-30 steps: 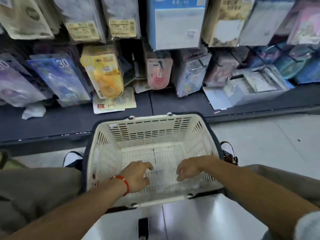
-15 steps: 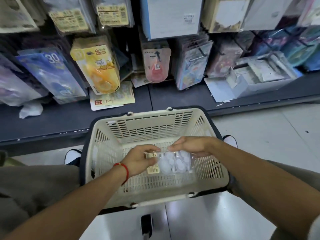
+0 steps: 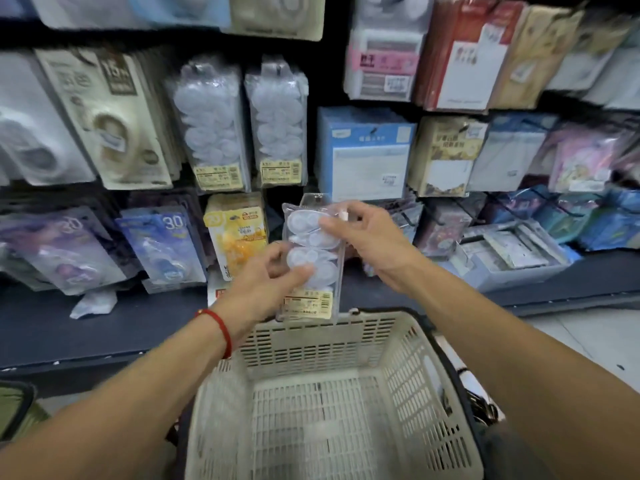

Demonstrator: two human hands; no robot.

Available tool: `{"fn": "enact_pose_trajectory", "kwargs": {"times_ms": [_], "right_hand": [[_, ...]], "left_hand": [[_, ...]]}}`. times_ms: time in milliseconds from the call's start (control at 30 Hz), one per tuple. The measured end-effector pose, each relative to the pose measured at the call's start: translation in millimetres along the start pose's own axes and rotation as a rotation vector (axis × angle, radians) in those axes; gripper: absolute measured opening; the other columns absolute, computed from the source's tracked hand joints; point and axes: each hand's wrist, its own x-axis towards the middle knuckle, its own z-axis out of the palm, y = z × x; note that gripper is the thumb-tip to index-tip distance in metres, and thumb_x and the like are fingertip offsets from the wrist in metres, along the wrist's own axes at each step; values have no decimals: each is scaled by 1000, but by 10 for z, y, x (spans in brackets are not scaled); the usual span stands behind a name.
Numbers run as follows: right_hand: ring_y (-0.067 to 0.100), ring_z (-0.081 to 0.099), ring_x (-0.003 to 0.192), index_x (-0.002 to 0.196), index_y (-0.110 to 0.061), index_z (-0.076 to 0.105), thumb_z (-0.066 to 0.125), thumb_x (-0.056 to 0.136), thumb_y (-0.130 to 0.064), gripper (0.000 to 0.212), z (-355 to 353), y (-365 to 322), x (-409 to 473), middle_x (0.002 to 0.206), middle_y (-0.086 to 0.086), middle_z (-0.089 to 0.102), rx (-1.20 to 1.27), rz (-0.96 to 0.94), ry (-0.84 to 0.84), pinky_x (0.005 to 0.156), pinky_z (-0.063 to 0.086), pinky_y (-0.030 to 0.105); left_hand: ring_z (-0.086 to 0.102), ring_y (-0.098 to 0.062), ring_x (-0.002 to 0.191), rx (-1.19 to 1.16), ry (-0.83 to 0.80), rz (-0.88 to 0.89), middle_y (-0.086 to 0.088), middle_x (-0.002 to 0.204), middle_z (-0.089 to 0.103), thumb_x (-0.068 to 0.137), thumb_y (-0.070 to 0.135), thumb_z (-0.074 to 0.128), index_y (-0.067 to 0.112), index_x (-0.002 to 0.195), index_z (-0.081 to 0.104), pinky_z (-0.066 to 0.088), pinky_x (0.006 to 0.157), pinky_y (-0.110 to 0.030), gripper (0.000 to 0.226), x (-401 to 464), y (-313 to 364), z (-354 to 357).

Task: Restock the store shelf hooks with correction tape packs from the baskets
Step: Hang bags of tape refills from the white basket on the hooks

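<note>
Pack (image 3: 313,258) of correction tape is up off the basket (image 3: 332,344) and upright between my two hands, just in front of the lower shelf rows. My left hand (image 3: 263,285) pinches its lower half, thumb across the front; my right hand (image 3: 363,237) pinches the top corner near the hang tab. I judge this the carry-to-hook step, picking done and hanging not yet begun. Two matching packs (image 3: 242,123) hang side by side above, so next I would raise this one and thread its tab hole onto one of those hooks. I cannot see the hooks themselves; hanging stock covers them, and the tab hole is too blurred to make out. The basket floor that shows looks bare, though my arms cut off its near corners.
</note>
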Motion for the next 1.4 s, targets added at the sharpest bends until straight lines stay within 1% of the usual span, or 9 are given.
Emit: {"fn": "enact_pose_trajectory", "kwargs": {"times_ms": [167,267,400,833,967,1067,1233,1333,1400], "right_hand": [[17,78,87,110,-23,65,71,99,-28,14,298,-437,125,98,2,81,-41,-139,68,73,61,31],[18,78,91,112,-26,64,68,101,-20,13,468,-422,156,100,1,81,-83,-172,110,83,61,40],[20,77,95,109,-28,65,64,103,-15,15,548,-555,301,101,1,80,-84,-248,235,91,61,44],[28,78,86,111,-25,71,66,101,-23,11,523,-759,516,92,4,80,-112,-287,300,81,64,51],[7,69,94,130,-26,63,68,100,-31,32,456,-652,635,107,-13,70,-501,-353,366,79,58,22],[8,56,118,154,-20,41,68,100,-27,61,484,-527,688,138,-5,46,-681,-441,376,101,51,28],[22,30,153,165,-11,13,63,103,-28,82,623,-548,980,167,8,27,-704,-364,276,125,27,34],[27,40,148,162,-10,18,64,102,-26,77,667,-605,1154,163,10,38,-603,-288,258,121,36,40],[24,46,144,161,-14,19,66,101,-22,77,661,-617,1209,160,6,43,-522,-248,235,117,40,37]], "left_hand": [[76,-17,82,-269,-7,52,-7,100,80,100,10,65,14,117,68,61,63,-32,18,226,709,-225],[73,-27,90,-219,81,114,-17,109,77,100,13,67,8,124,67,58,78,-40,24,270,819,-322],[68,-23,82,-87,318,224,-9,94,71,96,14,73,16,126,64,54,68,-29,31,396,848,-360],[66,-2,71,-6,334,389,6,100,71,96,10,71,28,140,57,60,68,-21,51,570,898,-475],[62,6,105,329,382,409,8,132,64,97,15,69,28,150,50,52,93,-13,58,602,858,-541],[45,-7,142,409,323,405,5,157,46,98,16,67,25,160,36,40,120,-35,70,670,807,-554],[38,1,146,292,293,363,10,166,32,97,17,62,24,166,19,36,122,-29,81,865,842,-444],[40,23,121,207,255,300,24,148,34,80,30,55,33,166,12,34,98,-6,97,978,911,-358],[37,9,135,140,235,267,22,155,33,77,26,53,38,165,11,34,110,-16,99,1053,926,-337]]}}
